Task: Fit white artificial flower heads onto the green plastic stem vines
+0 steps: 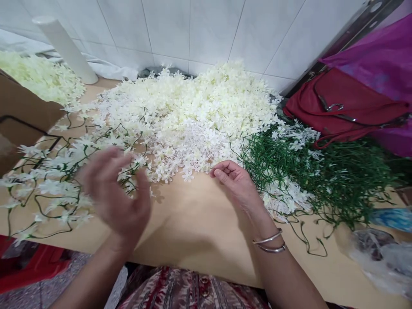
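Because the smooth, pale tan table (193,231) shows its surface at bottom centre, I judge there is room there for both hands, up to the near edge just ahead of the patterned red-and-brown shirt (189,292). Left of centre, the blurred left hand (116,197) has a wide grip, thumb apart from the fingers, seemingly holding nothing, above white artificial flowers on thin green stems (61,189) that spread to the table's edge at lower left. At centre, the right hand (236,184) has a narrow grip; I cannot tell whether anything is pinched in it. Just beyond lies a broad heap of loose white and cream blossoms (206,105). I take the step to be fitting blossoms to stems; next, I think, calls for a fine pinch on one piece. Right of centre, a tangled mound of dark green stems (347,184) limits sideways room. Farther, a soft red bag (350,103) at upper right and a white tiled wall (209,30) bound the reach.
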A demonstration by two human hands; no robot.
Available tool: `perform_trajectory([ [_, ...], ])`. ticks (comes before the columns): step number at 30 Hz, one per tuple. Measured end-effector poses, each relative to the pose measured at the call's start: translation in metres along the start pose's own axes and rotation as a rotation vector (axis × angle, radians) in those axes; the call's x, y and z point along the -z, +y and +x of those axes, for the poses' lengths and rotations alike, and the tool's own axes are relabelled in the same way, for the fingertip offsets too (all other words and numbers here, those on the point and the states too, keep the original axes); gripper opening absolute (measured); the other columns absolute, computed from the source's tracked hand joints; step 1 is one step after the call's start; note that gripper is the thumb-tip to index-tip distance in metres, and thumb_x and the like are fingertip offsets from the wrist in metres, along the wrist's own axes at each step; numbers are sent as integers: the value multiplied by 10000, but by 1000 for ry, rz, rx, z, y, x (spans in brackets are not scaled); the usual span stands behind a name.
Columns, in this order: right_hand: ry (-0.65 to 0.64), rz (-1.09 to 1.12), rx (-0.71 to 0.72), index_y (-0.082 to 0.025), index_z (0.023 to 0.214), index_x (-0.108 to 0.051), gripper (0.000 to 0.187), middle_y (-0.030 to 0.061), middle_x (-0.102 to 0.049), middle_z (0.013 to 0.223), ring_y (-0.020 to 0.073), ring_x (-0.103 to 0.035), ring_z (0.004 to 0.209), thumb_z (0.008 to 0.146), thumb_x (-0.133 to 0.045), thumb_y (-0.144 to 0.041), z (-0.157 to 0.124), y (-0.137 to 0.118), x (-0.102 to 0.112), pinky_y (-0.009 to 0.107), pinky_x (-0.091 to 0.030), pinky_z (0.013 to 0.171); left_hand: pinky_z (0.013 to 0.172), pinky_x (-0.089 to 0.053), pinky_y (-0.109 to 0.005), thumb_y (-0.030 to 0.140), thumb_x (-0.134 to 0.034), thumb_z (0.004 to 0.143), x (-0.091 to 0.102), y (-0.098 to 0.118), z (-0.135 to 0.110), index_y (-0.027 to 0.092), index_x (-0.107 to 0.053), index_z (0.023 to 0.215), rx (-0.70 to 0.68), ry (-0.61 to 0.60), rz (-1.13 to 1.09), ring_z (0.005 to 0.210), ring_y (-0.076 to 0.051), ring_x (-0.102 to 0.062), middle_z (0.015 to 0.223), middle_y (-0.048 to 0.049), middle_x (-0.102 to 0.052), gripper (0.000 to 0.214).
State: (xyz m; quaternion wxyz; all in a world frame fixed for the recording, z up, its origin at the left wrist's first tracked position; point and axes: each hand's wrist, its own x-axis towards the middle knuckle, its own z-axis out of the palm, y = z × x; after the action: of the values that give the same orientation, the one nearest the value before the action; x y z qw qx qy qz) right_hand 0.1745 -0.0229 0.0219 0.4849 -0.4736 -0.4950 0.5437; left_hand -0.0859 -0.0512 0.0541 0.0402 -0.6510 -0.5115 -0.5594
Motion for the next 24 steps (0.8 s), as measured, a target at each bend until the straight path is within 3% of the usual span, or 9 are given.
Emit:
perform_trajectory([
  [2, -7, -32, 3, -218, 885, -724, 315, 27, -719, 844, 172, -627, 801, 798, -859, -489, 0, 3, -1, 303, -508, 777, 1111, -506, -456, 133, -638, 980, -20, 10, -11, 258, -585, 1309, -144, -273, 15, 1293, -271, -597, 1349, -91, -619, 356],
  [4, -3, -64, 14, -213, 902, -718, 277, 22, -708, 847, 169, -622, 802, 828, -834, -454, 0, 6, -2, 299, -502, 771, 1106, -504, -435, 122, -555, 1019, -39, 14, -15, 224, -566, 1325, -177, -474, 29, 1283, -263, -611, 1342, -120, -636, 322],
  [7, 35, -125, 57, -206, 939, -707, 215, 19, -693, 869, 167, -619, 802, 854, -801, -380, 0, 11, -3, 298, -500, 767, 1030, -526, -453, 142, -533, 1026, -59, 4, -10, 165, -594, 1258, -130, -605, 135, 1224, -302, -625, 1278, -158, -648, 241],
  [10, 64, -220, 125, -201, 967, -695, 140, 31, -695, 903, 174, -635, 818, 885, -747, -302, -1, 15, -7, 307, -515, 781, 912, -537, -443, 199, -570, 1019, -68, -10, -4, 147, -659, 1152, -115, -691, 240, 1085, -317, -651, 1162, -158, -667, 168],
  [13, 58, -355, 197, -209, 970, -693, 68, 51, -705, 955, 192, -660, 875, 924, -690, -258, -2, 16, -10, 321, -535, 817, 864, -519, -432, 237, -558, 1032, -69, -17, -6, 166, -712, 1070, -128, -663, 260, 1024, -315, -660, 1114, -150, -696, 175],
  [16, 132, -433, 253, -217, 957, -694, 48, 58, -710, 977, 201, -667, 900, 948, -661, -250, -2, 16, -8, 330, -534, 830, 904, -508, -408, 269, -543, 1051, -66, -16, -10, 205, -731, 1066, -102, -570, 150, 1034, -286, -680, 1093, -112, -737, 200],
  [20, 300, -404, 269, -216, 989, -695, 73, 52, -714, 974, 200, -657, 897, 959, -653, -267, 0, 15, -3, 331, -524, 830, 879, -518, -323, 301, -575, 1045, -61, -11, -9, 237, -727, 1152, 55, -477, -64, 942, -213, -717, 1051, -53, -776, 197],
  [24, 327, -455, 318, -226, 1005, -692, 75, 58, -713, 1001, 211, -663, 928, 967, -634, -253, 1, 15, -2, 346, -536, 854, 816, -523, -278, 309, -634, 1010, -58, 1, -5, 249, -732, 1119, 201, -413, -208, 822, -167, -700, 988, -13, -773, 158],
])
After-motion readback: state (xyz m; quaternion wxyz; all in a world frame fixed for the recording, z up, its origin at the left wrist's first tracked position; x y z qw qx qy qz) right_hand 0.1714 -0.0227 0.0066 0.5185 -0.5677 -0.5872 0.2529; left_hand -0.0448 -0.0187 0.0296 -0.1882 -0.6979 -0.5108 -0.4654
